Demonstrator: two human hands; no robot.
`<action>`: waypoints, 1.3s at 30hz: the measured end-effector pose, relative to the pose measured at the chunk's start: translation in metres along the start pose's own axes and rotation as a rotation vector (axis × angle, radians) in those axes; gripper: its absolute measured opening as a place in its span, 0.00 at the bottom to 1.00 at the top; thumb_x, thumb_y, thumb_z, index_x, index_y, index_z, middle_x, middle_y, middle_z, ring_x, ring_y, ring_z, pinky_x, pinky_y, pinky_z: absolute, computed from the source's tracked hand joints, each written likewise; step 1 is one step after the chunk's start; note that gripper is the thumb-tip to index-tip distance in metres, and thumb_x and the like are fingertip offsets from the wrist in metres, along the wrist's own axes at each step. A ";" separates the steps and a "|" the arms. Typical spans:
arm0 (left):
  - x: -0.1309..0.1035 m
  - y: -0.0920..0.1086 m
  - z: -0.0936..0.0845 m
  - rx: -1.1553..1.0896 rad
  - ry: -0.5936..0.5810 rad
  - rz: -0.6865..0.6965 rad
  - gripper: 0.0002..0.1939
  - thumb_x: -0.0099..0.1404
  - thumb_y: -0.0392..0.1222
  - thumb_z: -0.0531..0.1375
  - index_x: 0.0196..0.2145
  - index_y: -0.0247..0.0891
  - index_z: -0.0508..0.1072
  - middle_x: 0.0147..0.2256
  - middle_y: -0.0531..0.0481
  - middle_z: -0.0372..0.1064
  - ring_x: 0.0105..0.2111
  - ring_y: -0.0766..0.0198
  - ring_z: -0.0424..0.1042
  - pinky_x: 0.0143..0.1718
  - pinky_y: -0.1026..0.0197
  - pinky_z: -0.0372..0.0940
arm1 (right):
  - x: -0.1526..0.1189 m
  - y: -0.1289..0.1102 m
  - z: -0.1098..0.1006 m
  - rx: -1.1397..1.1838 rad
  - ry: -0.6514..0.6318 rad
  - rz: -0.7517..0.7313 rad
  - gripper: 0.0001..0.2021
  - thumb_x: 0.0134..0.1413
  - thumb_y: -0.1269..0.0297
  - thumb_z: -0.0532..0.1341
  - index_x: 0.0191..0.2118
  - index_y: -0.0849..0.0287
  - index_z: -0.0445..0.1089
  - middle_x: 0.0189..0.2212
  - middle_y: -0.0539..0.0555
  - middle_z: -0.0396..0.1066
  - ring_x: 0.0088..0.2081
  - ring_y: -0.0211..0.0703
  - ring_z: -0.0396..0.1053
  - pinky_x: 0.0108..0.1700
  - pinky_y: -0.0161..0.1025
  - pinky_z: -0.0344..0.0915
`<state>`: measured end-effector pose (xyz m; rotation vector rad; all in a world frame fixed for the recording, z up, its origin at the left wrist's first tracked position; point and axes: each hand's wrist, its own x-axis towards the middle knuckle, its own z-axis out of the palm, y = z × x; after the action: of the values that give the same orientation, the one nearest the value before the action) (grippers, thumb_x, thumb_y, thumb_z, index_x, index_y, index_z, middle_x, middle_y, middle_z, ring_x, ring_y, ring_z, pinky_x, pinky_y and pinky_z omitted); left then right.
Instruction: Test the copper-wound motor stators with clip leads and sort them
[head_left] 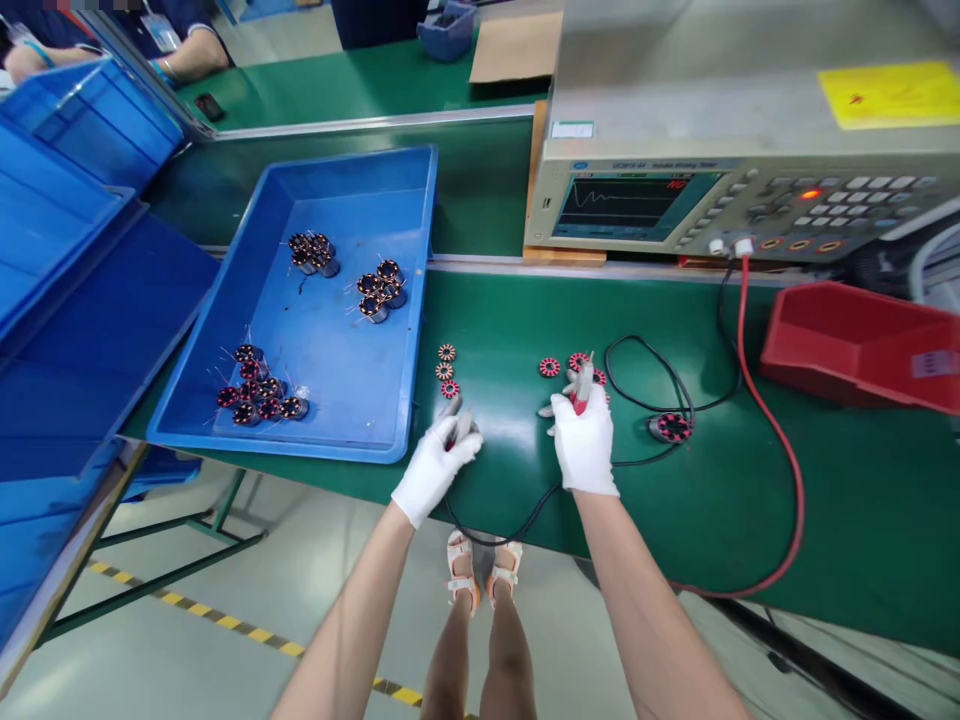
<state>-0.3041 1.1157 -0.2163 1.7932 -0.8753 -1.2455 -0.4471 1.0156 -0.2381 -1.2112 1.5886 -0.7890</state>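
Note:
My left hand point(441, 462), in a white glove, is closed at the table's front edge. A black test lead point(499, 543) runs up into it; the end is mostly hidden by the fingers. Just beyond its fingertips, three small wound motor stators point(447, 370) lie in a column. My right hand point(585, 435), also gloved, grips a red-handled test clip point(582, 392) with its metal jaw pointing up. Several pink-and-black stators point(550, 367) lie around and partly behind that hand. To its right, a taller stator point(670, 428) stands beside the black lead.
A blue tray point(345, 440) at left holds several groups of stators. A tester point(637, 205) with a lit screen reading NG stands at back right. A red cable point(796, 500) hangs from it, left of a red bin point(855, 345). Co-workers' arms point(196, 55) show behind.

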 end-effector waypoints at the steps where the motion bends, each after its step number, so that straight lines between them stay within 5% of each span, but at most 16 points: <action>1: 0.003 -0.003 -0.002 -0.066 0.023 -0.006 0.12 0.56 0.47 0.56 0.32 0.35 0.67 0.46 0.40 0.64 0.41 0.58 0.66 0.38 0.59 0.64 | 0.005 -0.002 0.002 0.052 -0.010 0.006 0.10 0.40 0.60 0.54 0.31 0.56 0.55 0.49 0.58 0.64 0.21 0.33 0.65 0.20 0.35 0.59; 4: 0.005 -0.009 -0.006 -0.189 0.053 -0.019 0.15 0.54 0.48 0.57 0.35 0.34 0.68 0.50 0.40 0.59 0.41 0.59 0.66 0.36 0.61 0.63 | 0.018 -0.006 0.008 0.113 -0.071 0.006 0.12 0.37 0.63 0.54 0.33 0.57 0.55 0.52 0.57 0.62 0.19 0.30 0.64 0.16 0.32 0.57; 8: -0.004 -0.009 -0.005 -0.193 0.029 -0.047 0.22 0.54 0.47 0.58 0.44 0.33 0.66 0.42 0.43 0.63 0.36 0.62 0.65 0.35 0.62 0.61 | 0.017 -0.010 0.014 0.104 -0.162 0.006 0.11 0.35 0.67 0.53 0.32 0.57 0.57 0.50 0.56 0.65 0.18 0.30 0.64 0.15 0.31 0.57; 12: -0.011 -0.006 -0.005 -0.192 0.007 -0.087 0.28 0.53 0.47 0.57 0.49 0.32 0.62 0.37 0.47 0.63 0.33 0.65 0.64 0.33 0.63 0.61 | -0.008 -0.006 0.020 0.077 -0.285 0.010 0.08 0.36 0.69 0.53 0.29 0.57 0.56 0.46 0.53 0.68 0.18 0.31 0.64 0.17 0.33 0.58; 19: -0.021 -0.011 -0.018 0.013 0.068 -0.138 0.21 0.54 0.49 0.57 0.44 0.38 0.65 0.37 0.50 0.66 0.32 0.66 0.64 0.34 0.64 0.61 | -0.054 0.002 0.028 -0.077 -0.464 -0.037 0.06 0.46 0.66 0.52 0.33 0.55 0.58 0.27 0.47 0.69 0.23 0.37 0.67 0.26 0.35 0.60; 28: -0.022 -0.009 -0.032 0.547 0.067 -0.169 0.13 0.58 0.49 0.55 0.42 0.48 0.66 0.37 0.56 0.70 0.38 0.64 0.68 0.41 0.66 0.60 | -0.051 0.010 0.015 -0.929 -0.060 -0.604 0.17 0.55 0.50 0.50 0.43 0.53 0.67 0.29 0.52 0.69 0.26 0.39 0.64 0.26 0.36 0.47; 34: -0.018 -0.011 -0.024 0.596 0.141 -0.168 0.13 0.59 0.48 0.55 0.42 0.48 0.66 0.38 0.56 0.70 0.39 0.65 0.69 0.40 0.67 0.61 | -0.051 0.015 0.016 -1.028 -0.010 -0.672 0.15 0.55 0.54 0.51 0.44 0.51 0.67 0.28 0.50 0.68 0.24 0.36 0.61 0.26 0.37 0.43; 39: -0.014 0.002 -0.018 0.574 0.085 -0.139 0.09 0.59 0.45 0.57 0.38 0.46 0.68 0.36 0.57 0.70 0.37 0.67 0.68 0.40 0.69 0.61 | -0.051 0.015 0.018 -1.044 -0.009 -0.645 0.15 0.55 0.55 0.51 0.45 0.51 0.67 0.29 0.51 0.68 0.24 0.35 0.59 0.26 0.37 0.43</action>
<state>-0.2907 1.1306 -0.2045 2.3720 -1.1564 -1.0546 -0.4325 1.0692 -0.2419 -2.5456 1.6355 -0.2661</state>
